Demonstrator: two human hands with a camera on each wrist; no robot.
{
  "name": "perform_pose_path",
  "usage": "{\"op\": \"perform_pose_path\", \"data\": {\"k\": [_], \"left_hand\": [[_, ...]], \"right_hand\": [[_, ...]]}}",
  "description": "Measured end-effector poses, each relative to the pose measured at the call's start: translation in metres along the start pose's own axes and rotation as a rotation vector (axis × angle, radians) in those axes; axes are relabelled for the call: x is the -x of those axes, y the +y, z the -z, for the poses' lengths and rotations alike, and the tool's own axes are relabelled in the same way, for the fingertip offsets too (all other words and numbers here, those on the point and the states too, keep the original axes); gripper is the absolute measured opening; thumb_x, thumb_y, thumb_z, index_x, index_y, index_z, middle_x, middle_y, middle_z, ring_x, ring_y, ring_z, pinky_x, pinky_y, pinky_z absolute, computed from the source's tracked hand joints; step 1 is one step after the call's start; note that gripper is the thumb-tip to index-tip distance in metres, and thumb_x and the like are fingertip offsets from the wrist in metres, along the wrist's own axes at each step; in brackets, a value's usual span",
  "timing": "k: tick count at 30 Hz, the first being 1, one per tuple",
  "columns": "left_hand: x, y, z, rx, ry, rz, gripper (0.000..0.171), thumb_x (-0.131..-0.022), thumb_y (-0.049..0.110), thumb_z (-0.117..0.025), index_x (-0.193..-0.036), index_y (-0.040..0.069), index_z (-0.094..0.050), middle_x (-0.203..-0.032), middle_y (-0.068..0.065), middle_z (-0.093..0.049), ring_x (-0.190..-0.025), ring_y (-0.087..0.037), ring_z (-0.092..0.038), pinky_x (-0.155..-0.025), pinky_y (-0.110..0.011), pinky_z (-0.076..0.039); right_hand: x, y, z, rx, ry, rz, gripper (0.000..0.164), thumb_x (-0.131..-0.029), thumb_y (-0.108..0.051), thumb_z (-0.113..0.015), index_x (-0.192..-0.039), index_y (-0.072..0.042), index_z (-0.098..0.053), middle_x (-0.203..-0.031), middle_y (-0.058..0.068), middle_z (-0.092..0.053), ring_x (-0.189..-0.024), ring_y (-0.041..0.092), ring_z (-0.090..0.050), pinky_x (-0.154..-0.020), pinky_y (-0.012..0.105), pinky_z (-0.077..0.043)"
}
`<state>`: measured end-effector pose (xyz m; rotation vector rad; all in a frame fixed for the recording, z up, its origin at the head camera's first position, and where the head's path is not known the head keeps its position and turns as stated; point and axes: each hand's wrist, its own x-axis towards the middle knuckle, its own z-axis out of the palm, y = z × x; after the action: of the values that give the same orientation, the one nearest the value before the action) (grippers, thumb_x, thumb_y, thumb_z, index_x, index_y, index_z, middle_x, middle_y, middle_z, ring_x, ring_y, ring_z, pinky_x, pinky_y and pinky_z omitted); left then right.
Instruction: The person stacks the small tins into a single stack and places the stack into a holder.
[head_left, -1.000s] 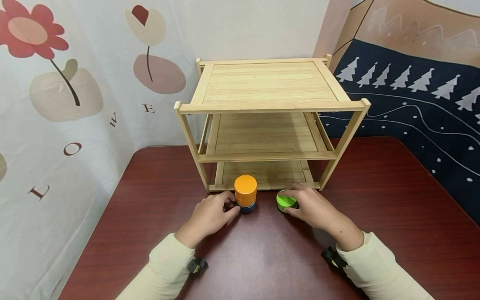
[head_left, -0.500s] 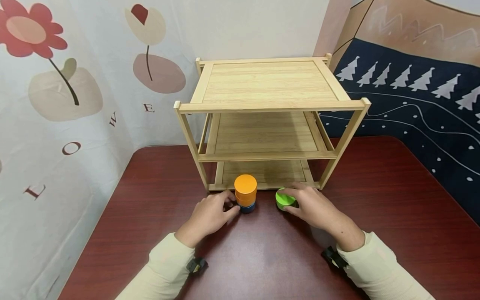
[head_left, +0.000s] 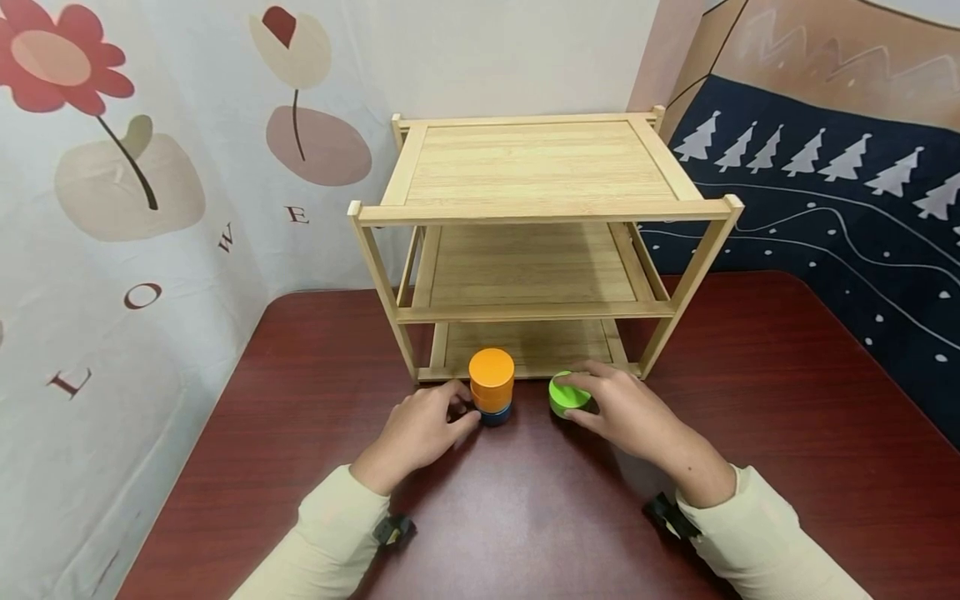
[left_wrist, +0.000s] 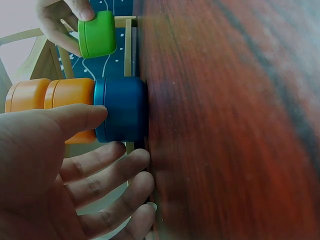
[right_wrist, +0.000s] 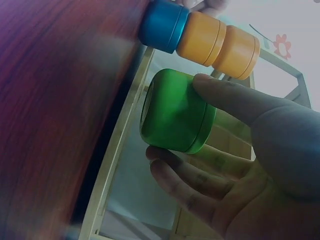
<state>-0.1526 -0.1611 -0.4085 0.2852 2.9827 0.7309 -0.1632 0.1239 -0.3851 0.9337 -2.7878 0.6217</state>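
Three small round lidded tins stand stacked before the rack: a blue tin (left_wrist: 125,109) at the bottom and two orange tins (head_left: 492,370) above it. My left hand (head_left: 420,429) is at the stack's left side, thumb against the blue tin and index fingertip by its far side. The other left fingers (left_wrist: 115,212) spread loosely near the tabletop. To the right, my right hand (head_left: 630,408) grips a green tin (right_wrist: 177,110) between thumb and fingers. It is held upright and clear of the table, with a gap beneath it in both wrist views.
A three-tier wooden rack (head_left: 547,212) stands right behind the tins, its shelves bare. The dark red table (head_left: 517,533) extends to both sides and toward me. Printed cloth (head_left: 225,167) hangs behind and at the left.
My right hand has shifted the green tin slightly left and away from me, closer to the stack. The left hand and the stacked tins have stayed in place.
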Motion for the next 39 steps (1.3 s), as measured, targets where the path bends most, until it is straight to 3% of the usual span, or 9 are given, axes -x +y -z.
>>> {"op": "perform_pose_path", "data": {"k": [14,28,39], "left_hand": [[0.001,0.001,0.001,0.002,0.005,0.002,0.021,-0.091,0.039,-0.07,-0.106,0.024,-0.069,-0.091,0.013,-0.071,-0.083,-0.016,-0.068,-0.072,-0.045,-0.051],[0.0,0.001,0.001,0.006,0.004,-0.004,0.021,-0.091,0.039,-0.07,-0.106,0.024,-0.069,-0.09,0.013,-0.071,-0.081,-0.014,-0.067,-0.071,-0.044,-0.051],[0.0,0.0,0.0,0.009,0.009,-0.011,0.021,-0.091,0.039,-0.071,-0.105,0.024,-0.069,-0.09,0.013,-0.071,-0.081,-0.014,-0.068,-0.071,-0.044,-0.051]], "right_hand": [[0.001,-0.007,0.003,0.001,0.05,0.043,0.041,-0.081,-0.018,-0.085,-0.119,-0.014,-0.073,-0.122,0.011,-0.067,-0.096,0.023,-0.07,-0.079,0.038,-0.058],[0.004,-0.017,0.01,0.034,0.091,0.085,0.043,-0.081,-0.017,-0.084,-0.123,-0.016,-0.071,-0.126,0.014,-0.065,-0.087,0.021,-0.072,-0.07,0.032,-0.058],[0.006,-0.024,0.015,0.06,0.106,0.104,0.043,-0.083,-0.017,-0.082,-0.124,-0.016,-0.07,-0.129,0.015,-0.063,-0.087,0.024,-0.073,-0.072,0.035,-0.059]]}}
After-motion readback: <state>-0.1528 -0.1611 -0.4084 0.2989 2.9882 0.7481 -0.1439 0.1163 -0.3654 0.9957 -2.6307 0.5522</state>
